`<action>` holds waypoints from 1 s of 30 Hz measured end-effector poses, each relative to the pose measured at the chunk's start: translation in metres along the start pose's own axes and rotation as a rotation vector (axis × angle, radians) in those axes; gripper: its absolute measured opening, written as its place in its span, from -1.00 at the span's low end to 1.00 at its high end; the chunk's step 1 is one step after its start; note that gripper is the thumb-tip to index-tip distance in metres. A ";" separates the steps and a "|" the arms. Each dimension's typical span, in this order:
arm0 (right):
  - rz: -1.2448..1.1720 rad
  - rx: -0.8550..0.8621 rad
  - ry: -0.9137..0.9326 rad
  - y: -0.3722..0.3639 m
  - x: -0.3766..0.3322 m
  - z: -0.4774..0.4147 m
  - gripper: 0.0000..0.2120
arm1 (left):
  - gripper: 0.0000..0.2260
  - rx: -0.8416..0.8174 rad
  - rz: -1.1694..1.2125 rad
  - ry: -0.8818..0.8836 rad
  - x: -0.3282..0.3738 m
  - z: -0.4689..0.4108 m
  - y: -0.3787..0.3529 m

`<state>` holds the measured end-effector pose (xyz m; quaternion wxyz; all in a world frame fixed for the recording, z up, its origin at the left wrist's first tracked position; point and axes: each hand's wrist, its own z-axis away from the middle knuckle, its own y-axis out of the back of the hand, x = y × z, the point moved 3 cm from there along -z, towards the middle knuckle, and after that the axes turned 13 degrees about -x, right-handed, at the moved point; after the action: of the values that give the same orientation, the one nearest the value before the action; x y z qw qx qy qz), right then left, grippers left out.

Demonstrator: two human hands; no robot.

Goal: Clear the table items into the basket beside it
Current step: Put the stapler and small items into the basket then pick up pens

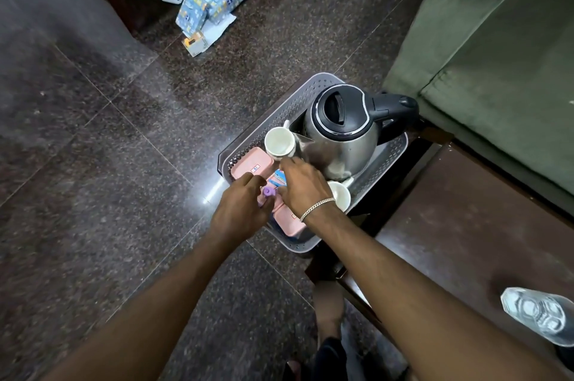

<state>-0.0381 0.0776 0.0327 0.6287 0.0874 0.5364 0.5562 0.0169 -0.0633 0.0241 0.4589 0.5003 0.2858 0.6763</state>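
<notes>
Both hands, left (240, 203) and right (302, 186), loosely curled, settle a purple-capped item (269, 192) into the basket (298, 101); next, the bottle (540, 315) at four o'clock on the surface (466, 225)

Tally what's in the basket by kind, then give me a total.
In the grey basket:
Kettle: 1
White cups: 2
Pink boxes: 2
Purple-capped item, between the left hand and right hand: 1
Blue and white packet: 1
Total: 7 visible; the hands may hide more.

Both hands (240, 205) (302, 186) low, fingers (253, 179) curled
</notes>
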 end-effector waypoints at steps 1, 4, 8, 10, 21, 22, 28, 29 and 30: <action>0.009 0.015 0.007 0.001 -0.001 0.003 -0.58 | -0.75 0.005 0.001 -0.008 0.001 0.001 0.002; 0.023 0.095 0.060 0.007 -0.005 0.017 -0.64 | -0.72 0.038 0.032 -0.062 0.005 0.007 0.010; -0.054 0.232 0.100 0.018 0.002 0.052 -0.63 | -0.66 0.023 0.035 -0.167 0.025 0.015 0.017; -0.102 0.269 0.092 0.020 0.015 0.075 -0.63 | -0.64 -0.030 0.016 -0.268 0.043 0.017 0.017; -0.271 0.346 -0.142 0.001 0.134 0.220 -0.61 | -0.53 -0.302 -0.136 -0.546 0.178 0.029 -0.047; -0.275 0.356 -0.173 0.000 0.147 0.237 -0.60 | -0.53 -0.321 -0.141 -0.576 0.196 0.032 -0.059; -0.347 0.435 -0.370 -0.017 0.227 0.348 -0.60 | -0.53 -0.459 -0.191 -0.736 0.295 0.059 -0.143; -0.353 0.445 -0.401 -0.021 0.241 0.368 -0.60 | -0.53 -0.476 -0.199 -0.760 0.311 0.065 -0.158; -0.359 0.457 -0.433 -0.023 0.255 0.388 -0.60 | -0.53 -0.492 -0.203 -0.777 0.327 0.072 -0.174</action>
<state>0.2260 0.4602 0.0278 0.7795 0.2461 0.5082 0.2713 0.1170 0.2999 0.0366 0.7006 0.5624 -0.0286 0.4382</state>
